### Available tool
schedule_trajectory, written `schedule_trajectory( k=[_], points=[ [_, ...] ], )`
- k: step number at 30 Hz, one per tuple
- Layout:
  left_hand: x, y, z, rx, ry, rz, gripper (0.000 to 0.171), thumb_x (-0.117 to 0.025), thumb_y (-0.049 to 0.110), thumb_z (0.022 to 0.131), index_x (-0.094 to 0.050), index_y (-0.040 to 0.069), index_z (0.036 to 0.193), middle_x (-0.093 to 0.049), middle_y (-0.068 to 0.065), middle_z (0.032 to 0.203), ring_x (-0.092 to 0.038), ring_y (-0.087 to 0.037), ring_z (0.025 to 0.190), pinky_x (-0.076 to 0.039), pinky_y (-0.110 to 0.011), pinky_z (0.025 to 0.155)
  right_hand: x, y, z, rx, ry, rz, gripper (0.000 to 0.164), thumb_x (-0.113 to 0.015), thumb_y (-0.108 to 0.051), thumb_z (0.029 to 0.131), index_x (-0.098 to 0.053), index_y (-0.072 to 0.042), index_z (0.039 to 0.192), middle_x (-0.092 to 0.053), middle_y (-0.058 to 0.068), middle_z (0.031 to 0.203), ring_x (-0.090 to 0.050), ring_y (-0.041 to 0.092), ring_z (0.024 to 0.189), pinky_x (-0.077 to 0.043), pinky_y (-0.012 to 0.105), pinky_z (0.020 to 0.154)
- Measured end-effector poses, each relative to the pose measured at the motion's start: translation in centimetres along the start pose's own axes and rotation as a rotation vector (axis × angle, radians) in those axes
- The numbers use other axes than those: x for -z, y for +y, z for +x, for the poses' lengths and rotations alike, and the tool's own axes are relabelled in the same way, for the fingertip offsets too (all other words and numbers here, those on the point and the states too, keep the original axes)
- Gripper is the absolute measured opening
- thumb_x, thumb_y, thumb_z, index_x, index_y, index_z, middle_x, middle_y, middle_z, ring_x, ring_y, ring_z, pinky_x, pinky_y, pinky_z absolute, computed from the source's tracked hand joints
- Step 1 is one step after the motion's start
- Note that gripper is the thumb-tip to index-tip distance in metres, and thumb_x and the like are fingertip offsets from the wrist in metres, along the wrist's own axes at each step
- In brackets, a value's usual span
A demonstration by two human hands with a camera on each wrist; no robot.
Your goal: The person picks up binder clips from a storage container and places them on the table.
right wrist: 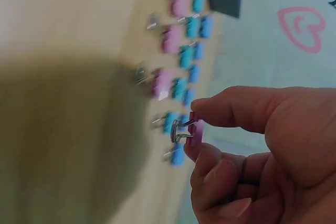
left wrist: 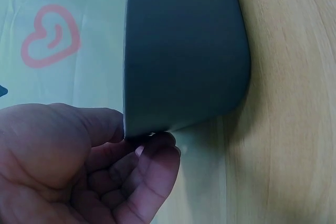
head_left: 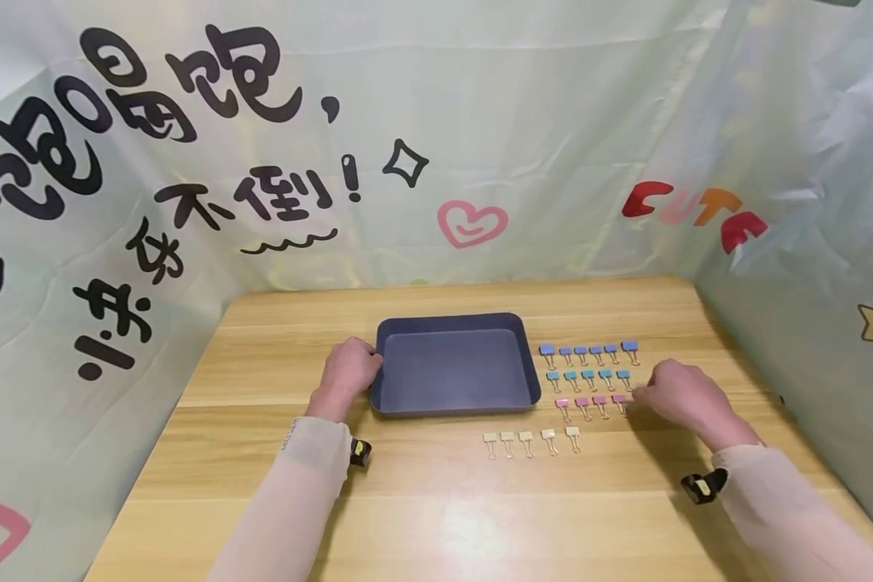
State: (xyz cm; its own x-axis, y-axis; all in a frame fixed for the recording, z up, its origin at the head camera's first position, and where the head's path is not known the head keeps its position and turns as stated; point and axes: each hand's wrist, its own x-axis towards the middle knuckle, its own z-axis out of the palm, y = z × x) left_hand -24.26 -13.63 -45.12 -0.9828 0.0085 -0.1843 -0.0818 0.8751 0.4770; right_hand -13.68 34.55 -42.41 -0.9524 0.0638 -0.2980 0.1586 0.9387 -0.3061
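Observation:
My left hand (head_left: 347, 373) pinches the left side rim of a dark grey rectangular tray (head_left: 454, 372); the left wrist view shows the thumb at the rim and curled fingers on the other side. Between thumb and fingertips, my right hand (head_left: 684, 400) holds a pink binder clip (right wrist: 195, 136), its wire handles pointing away from the palm. That hand hovers by the right end of the row of pink binder clips (head_left: 583, 402). Behind those lie a row of teal binder clips (head_left: 588, 375) and a row of blue binder clips (head_left: 580, 351).
A row of cream binder clips (head_left: 526, 436) lies in front of the tray on the wooden table (head_left: 262, 469). Printed cloth (head_left: 553, 145) hangs behind the table and along both sides.

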Motion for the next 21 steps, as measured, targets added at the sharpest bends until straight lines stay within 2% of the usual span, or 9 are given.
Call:
schedule_trajectory(
  k=[6,16,19,21],
  points=[
    [0.3,-0.3,-0.2,0.011,-0.002,-0.001,0.039,-0.057,0.020,0.104,-0.068,0.010,0.067,-0.057,-0.001,0.061,-0.058,-0.021,0.063,-0.042,-0.031,0.058,-0.9,1.1,0.7,-0.016,-0.013,-0.009,0.039,-0.066,-0.034,0.093,-0.048,-0.020,0.061,-0.046,-0.001,0.062,-0.048,0.020,0.062,-0.038,0.036,0.057],
    [0.5,-0.5,-0.2,0.010,-0.003,-0.007,0.046,-0.058,0.022,0.105,-0.057,0.014,0.060,-0.051,0.001,0.057,-0.054,-0.019,0.058,-0.040,-0.030,0.055,-1.6,0.8,1.2,-0.010,0.004,0.000,0.042,-0.066,-0.034,0.093,-0.044,-0.022,0.060,-0.040,-0.002,0.061,-0.045,0.020,0.062,-0.034,0.035,0.058],
    [0.5,-0.4,-0.3,0.005,0.003,-0.005,0.040,-0.059,0.026,0.105,-0.070,0.012,0.070,-0.060,-0.001,0.065,-0.058,-0.020,0.064,-0.043,-0.032,0.059,-1.4,0.7,1.0,-0.013,0.005,0.006,0.041,-0.064,-0.037,0.096,-0.048,-0.019,0.062,-0.044,-0.001,0.061,-0.046,0.019,0.061,-0.035,0.035,0.057],
    [0.5,-0.3,-0.4,0.003,0.010,-0.015,0.042,-0.058,0.029,0.106,-0.070,0.011,0.071,-0.060,-0.001,0.065,-0.058,-0.021,0.064,-0.043,-0.032,0.060,-1.1,0.8,0.8,-0.001,0.021,0.008,0.039,-0.062,-0.037,0.099,-0.056,-0.013,0.069,-0.052,0.002,0.066,-0.048,0.021,0.063,-0.036,0.035,0.058]
  ],
)
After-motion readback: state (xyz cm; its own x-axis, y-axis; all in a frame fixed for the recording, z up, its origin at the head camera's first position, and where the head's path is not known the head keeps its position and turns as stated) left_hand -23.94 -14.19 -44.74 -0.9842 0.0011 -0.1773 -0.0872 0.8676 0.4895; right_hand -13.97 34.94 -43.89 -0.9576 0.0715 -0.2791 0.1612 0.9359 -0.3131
